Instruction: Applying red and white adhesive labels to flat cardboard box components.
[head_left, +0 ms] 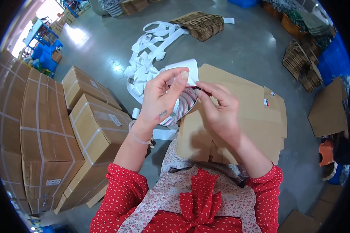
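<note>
Both my hands are raised close together in front of my chest, over a flattened cardboard sheet. Between them is a striped piece (186, 101) in grey, white and red, curved, with a thin dark red edge along its top; its exact kind cannot be made out. My right hand (220, 106) pinches that dark red edge between thumb and fingers. My left hand (163, 93) is closed, with thumb and forefinger tips together just above the piece; anything between them is too small to see. A broad white strip (190, 68) shows just behind my fingers.
The flattened cardboard (252, 116) spreads in front of me. Strapped cartons (46, 136) stand stacked on the left. Beyond my hands, a tangle of white strips (144, 58) lies on the floor beside a stack of folded cardboard (200, 25). More cardboard (328, 108) stands at right.
</note>
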A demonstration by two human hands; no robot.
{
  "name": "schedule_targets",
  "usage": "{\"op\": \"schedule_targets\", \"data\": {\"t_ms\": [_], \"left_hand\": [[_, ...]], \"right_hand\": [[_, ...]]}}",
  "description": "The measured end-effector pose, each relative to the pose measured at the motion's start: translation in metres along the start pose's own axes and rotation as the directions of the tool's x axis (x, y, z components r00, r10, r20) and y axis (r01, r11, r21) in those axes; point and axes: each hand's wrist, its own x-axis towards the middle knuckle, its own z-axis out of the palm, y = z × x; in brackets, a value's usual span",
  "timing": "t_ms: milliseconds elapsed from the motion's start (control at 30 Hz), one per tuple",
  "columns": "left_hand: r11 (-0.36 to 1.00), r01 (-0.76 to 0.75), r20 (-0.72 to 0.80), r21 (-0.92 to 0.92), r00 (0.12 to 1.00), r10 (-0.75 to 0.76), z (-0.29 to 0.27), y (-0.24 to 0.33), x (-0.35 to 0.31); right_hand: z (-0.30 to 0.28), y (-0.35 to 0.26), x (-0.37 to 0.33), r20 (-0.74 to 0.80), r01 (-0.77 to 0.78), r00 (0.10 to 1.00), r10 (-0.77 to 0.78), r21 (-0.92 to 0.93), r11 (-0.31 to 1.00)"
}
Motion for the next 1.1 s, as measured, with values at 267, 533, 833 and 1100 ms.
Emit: {"op": "schedule_targets", "data": {"t_ms": [267,533,833,1100], "left_hand": [[0.975,0.191,-0.192,0.117,0.967,-0.166,-0.033,-0.027,-0.006],[0.954,0.292,-0.161,0.069,0.947,-0.278,-0.038,-0.034,-0.035],[0.963,0.261,-0.300,0.071,0.926,-0.229,-0.063,-0.067,-0.044],[0.848,0.338,-0.260,0.408,0.933,-0.247,-0.047,-0.114,-0.077]], "right_hand": [[0.001,-0.009,-0.045,0.490,0.339,0.859,-0.149,-0.326,0.882],[0.018,0.016,-0.020,0.246,0.218,0.964,-0.104,-0.498,0.839],[0.012,-0.014,-0.068,0.572,0.223,0.819,-0.043,-0.249,0.942],[-0.017,0.030,-0.049,0.217,-0.293,0.870,0.442,-0.495,0.818]]}}
